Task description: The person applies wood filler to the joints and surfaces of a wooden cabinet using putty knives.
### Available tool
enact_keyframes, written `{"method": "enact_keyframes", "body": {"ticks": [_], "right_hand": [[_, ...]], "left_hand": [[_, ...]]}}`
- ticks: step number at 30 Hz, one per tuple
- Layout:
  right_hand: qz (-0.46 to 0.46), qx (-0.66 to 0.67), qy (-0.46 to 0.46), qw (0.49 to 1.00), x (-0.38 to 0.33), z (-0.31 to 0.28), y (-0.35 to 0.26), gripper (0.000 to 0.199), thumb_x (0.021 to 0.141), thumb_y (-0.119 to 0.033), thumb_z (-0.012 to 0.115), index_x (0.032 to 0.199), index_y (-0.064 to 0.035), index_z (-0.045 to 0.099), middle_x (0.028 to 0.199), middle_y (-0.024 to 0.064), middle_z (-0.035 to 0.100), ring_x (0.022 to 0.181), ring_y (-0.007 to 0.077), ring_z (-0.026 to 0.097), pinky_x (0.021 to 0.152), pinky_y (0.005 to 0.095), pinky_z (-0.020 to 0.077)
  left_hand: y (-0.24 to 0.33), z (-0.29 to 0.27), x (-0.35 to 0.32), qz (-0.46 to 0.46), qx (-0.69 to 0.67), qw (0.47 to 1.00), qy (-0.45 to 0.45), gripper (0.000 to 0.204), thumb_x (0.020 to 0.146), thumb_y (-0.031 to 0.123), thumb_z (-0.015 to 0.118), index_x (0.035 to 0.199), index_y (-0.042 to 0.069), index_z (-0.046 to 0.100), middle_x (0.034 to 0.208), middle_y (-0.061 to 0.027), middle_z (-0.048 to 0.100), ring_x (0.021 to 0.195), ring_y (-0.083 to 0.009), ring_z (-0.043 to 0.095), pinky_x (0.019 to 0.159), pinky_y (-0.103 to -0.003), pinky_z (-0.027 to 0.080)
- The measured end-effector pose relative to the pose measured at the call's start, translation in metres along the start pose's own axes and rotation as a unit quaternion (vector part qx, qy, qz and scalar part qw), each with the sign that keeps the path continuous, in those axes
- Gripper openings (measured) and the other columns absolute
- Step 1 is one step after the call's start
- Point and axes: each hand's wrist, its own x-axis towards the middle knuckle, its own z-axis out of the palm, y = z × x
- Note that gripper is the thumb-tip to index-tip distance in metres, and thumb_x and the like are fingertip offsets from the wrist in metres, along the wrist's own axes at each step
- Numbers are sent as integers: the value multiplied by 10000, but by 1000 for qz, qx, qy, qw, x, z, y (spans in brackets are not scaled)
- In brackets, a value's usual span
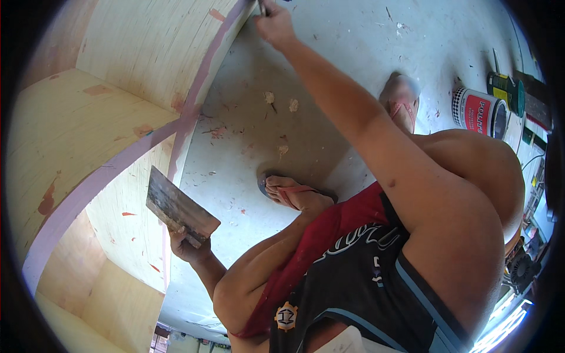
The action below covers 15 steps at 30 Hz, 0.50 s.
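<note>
My left hand grips a wide, flat metal putty knife, its blade smeared with grey and brown residue. The blade is held up in front of the lower part of a pale plywood cabinet. My right arm reaches out to the far edge of the view. There my right hand is closed around a small tool with a narrow shaft, beside the cabinet's front edge. The tool's working end is cut off by the picture's top edge. A pinkish filler band runs along the cabinet's front edges.
Dried lumps and reddish flecks lie on the grey floor. My sandalled feet are planted near the cabinet. To the right stand a red and white can and a dark green can. A black fan-like thing is at the far right.
</note>
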Motion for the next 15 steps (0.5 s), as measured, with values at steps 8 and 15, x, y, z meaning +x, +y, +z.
{"method": "enact_keyframes", "body": {"ticks": [8, 15], "right_hand": [[117, 41, -108, 986, -115, 40, -43, 558, 722, -19, 537, 1267, -111, 468, 1001, 122, 625, 905, 208, 595, 802, 278, 456], [262, 484, -193, 812, -106, -22, -68, 301, 685, 81, 585, 982, 30, 587, 889, 62, 632, 781, 144, 601, 689, 268, 479]], "left_hand": [[-11, 28, 12, -27, -20, 998, -52, 668, 644, 123, 546, 1260, -32, 339, 1128, -177, 487, 1035, -301, 509, 823, -422, 482], [-9, 104, 52, -68, -17, 988, -135, 527, 712, 39, 499, 1219, -19, 368, 1082, -150, 520, 920, -271, 571, 753, -402, 511]]}}
